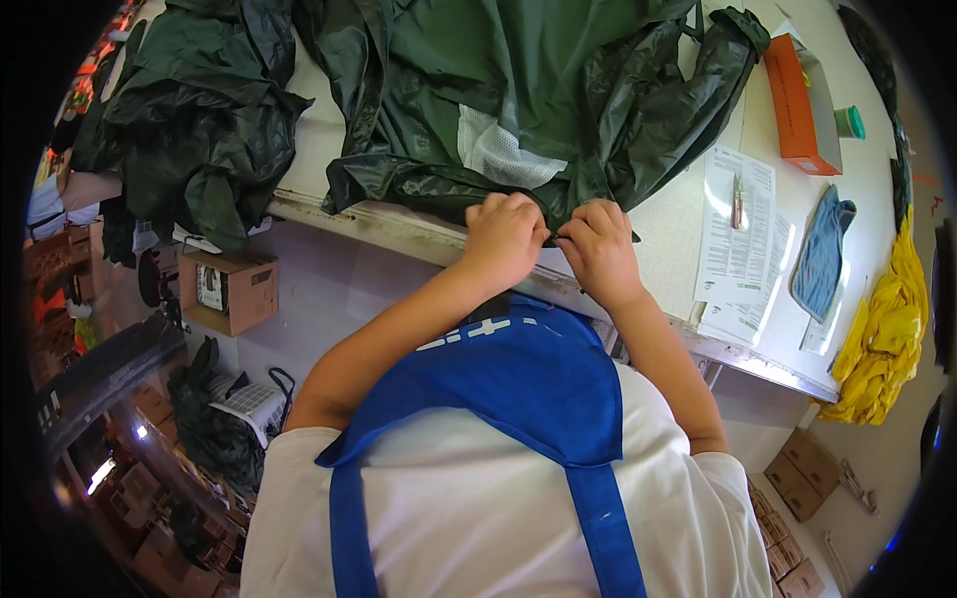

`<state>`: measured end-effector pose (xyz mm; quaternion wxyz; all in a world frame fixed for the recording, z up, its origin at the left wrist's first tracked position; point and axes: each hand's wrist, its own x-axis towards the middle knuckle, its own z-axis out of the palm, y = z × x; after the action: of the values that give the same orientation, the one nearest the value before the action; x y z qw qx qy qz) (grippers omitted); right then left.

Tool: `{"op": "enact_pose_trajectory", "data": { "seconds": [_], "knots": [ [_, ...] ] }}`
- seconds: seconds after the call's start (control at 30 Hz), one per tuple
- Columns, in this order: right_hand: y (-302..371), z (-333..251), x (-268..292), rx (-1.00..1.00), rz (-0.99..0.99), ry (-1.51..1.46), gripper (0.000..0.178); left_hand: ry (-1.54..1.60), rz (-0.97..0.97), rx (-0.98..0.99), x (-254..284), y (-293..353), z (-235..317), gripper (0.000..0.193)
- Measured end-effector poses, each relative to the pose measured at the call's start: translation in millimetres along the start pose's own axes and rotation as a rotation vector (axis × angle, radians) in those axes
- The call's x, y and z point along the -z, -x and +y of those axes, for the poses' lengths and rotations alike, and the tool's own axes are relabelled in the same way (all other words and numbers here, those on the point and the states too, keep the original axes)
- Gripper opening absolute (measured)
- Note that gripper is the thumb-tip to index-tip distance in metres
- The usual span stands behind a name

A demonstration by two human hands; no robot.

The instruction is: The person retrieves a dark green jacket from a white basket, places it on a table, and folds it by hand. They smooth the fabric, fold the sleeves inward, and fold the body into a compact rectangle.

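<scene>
I judge the dark green rain jacket [518,90] to be light, limp and slick — a thin glossy shell that will slide and bunch rather than hold any shape, with nothing fragile about it. The hem is the sensible place to take it, since the doubled edge gives the fingers something firmer than the loose body cloth. That is where I see both hands now: the left hand [503,239] and right hand [598,249] sit knuckle to knuckle at the near edge of the white worktop [678,229], fingers curled tight and pinching the jacket's lower edge between them.

The jacket lies spread across the worktop from the hands toward twelve o'clock, creased and shiny, with a patch of white mesh lining [503,154] showing where it folds open. A second heap of the same green cloth [194,110] hangs off the worktop at ten o'clock. At two o'clock lie printed sheets [738,229], an orange box [797,100] and a blue cloth [822,254] — a yellow garment [887,329] drapes at three.
</scene>
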<state>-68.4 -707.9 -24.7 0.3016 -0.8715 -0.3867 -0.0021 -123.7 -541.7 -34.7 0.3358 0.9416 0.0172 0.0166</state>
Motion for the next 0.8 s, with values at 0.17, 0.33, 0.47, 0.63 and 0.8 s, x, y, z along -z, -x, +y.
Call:
{"op": "enact_pose_trajectory", "data": {
  "seconds": [0.17, 0.33, 0.47, 0.63, 0.8],
  "knots": [
    [17.4, 15.5, 6.5, -0.045, 0.088, 0.038, 0.015, -0.341, 0.140, 0.182, 40.0, -7.3, -33.6, 0.010],
    [34.2, 26.6, 16.9, -0.079, 0.059, -0.015, 0.015, -0.422, 0.304, 0.206, 86.9, 8.5, -88.2, 0.007],
    [36.5, 54.1, 22.8, -0.046, -0.089, -0.223, 0.015, -0.341, 0.247, 0.125, 107.2, 16.4, -90.4, 0.018],
    [61.0, 259.1, 53.9, -0.534, 0.467, 0.398, 0.042, -0.169, 0.202, 0.155, 115.8, 6.5, -147.2, 0.080],
    [41.0, 285.2, 79.9, -1.033, 0.152, 0.727, 0.043, 0.072, 0.013, 0.311, 126.5, 0.7, -171.1, 0.037]
  ]
}}
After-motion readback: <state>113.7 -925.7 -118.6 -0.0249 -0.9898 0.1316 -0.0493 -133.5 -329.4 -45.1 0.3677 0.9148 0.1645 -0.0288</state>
